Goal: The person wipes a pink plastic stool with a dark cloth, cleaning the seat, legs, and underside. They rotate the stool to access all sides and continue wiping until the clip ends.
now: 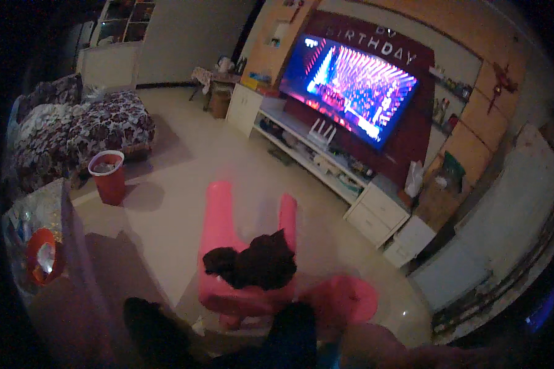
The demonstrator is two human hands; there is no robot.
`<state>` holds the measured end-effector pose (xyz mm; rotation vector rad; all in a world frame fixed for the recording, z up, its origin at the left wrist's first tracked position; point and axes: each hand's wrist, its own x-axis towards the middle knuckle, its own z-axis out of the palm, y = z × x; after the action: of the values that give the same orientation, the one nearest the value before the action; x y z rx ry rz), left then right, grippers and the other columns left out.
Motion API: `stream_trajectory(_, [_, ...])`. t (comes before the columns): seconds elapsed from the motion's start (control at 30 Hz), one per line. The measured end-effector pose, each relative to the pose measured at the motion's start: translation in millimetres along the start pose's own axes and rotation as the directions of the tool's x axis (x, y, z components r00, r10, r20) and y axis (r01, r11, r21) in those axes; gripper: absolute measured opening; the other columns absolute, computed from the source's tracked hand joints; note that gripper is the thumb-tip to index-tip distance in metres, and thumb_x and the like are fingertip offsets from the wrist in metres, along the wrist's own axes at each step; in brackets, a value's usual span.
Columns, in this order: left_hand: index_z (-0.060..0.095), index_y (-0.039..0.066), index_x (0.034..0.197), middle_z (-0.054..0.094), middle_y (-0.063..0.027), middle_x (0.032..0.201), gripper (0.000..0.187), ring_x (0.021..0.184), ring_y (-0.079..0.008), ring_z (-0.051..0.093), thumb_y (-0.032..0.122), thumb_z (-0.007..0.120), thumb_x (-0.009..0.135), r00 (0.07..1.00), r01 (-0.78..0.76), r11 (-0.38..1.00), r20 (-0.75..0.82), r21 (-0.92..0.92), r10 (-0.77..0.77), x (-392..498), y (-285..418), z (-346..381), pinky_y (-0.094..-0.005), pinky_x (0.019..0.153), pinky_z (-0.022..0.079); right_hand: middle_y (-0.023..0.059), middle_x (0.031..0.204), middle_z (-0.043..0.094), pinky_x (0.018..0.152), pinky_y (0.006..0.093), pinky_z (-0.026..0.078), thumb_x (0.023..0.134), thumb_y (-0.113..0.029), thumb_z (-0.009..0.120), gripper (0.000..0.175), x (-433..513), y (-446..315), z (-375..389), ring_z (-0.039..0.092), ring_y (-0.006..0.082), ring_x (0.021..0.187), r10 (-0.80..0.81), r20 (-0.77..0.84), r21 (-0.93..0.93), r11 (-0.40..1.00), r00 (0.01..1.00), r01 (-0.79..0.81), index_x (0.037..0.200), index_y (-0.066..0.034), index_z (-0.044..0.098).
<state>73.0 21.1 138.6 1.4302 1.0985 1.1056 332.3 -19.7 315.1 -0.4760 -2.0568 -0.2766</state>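
My left hand is out of view. At the bottom edge, right of centre, a dim blurred shape appears to be my right hand (374, 343); its fingers cannot be made out. Nearest to it is a round pink plastic piece (351, 297), perhaps a stool or basin. Before me stands a pink plastic chair (219, 217), its two long arms pointing away from me. A crumpled dark brown cloth (265, 263) lies across it. Two dark shapes at the bottom, seemingly my legs (293, 334), flank the near side of the chair.
A red bin with a white rim (108, 177) stands on the floor left, near a flower-patterned sofa (111, 115). An orange bowl (41, 253) sits on a table at far left. A lit television (351, 90) hangs above a white shelf unit (300, 152). Drawers (378, 212) stand right.
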Motion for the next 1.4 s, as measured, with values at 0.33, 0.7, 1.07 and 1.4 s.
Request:
stream_trajectory(0.33, [0.048, 0.004, 0.132, 0.053, -0.0112, 0.127, 0.055, 0.116, -0.0168, 0.050, 0.042, 0.049, 0.092, 1.000, 0.004, 1.000, 0.029, -0.001, -0.004, 11, 4, -9, -0.0321, 0.097, 0.038, 0.0156, 0.107, 0.063, 0.090, 0.0439, 0.046, 0.080, -0.028, 0.070, 0.049, 2, -1, 4, 0.059, 0.0328, 0.103, 0.026, 0.046, -0.017, 1.000, 0.999, -0.025, 0.122, -0.0052, 0.059])
stream_trajectory(0.7, [0.046, 0.005, 0.133, 0.052, -0.0115, 0.129, 0.058, 0.118, -0.0171, 0.049, 0.046, 0.047, 0.092, 0.999, -0.006, 1.000, 0.035, -0.012, 0.007, 7, 7, -14, -0.0333, 0.099, 0.037, 0.0157, 0.110, 0.062, 0.093, 0.0462, 0.044, 0.081, -0.031, 0.068, 0.051, 2, -5, 7, 0.056, 0.0340, 0.107, 0.037, 0.113, 0.001, 0.999, 0.993, -0.037, 0.124, -0.0058, 0.058])
stream_trajectory(1.07, [0.044, 0.005, 0.135, 0.051, -0.0117, 0.131, 0.061, 0.120, -0.0173, 0.047, 0.049, 0.045, 0.092, 0.995, -0.055, 0.998, 0.082, -0.009, 0.055, 0, 11, -29, -0.0344, 0.100, 0.035, 0.0158, 0.113, 0.060, 0.096, 0.0485, 0.041, 0.082, -0.034, 0.067, 0.052, 27, -1, 49, 0.054, 0.0352, 0.111, -0.045, 0.289, 0.037, 0.999, 0.956, 0.036, 0.125, -0.0065, 0.057])
stream_trajectory(1.4, [0.042, 0.005, 0.137, 0.049, -0.0119, 0.132, 0.064, 0.121, -0.0175, 0.046, 0.052, 0.044, 0.092, 0.992, -0.058, 0.998, 0.108, -0.003, 0.058, -3, 22, -49, -0.0354, 0.101, 0.034, 0.0168, 0.133, 0.045, 0.100, 0.0576, 0.035, 0.083, -0.049, 0.061, 0.059, 63, 57, 162, 0.041, 0.0434, 0.122, 0.235, 0.606, -0.077, 0.968, 0.760, -0.237, 0.132, -0.0179, 0.052])
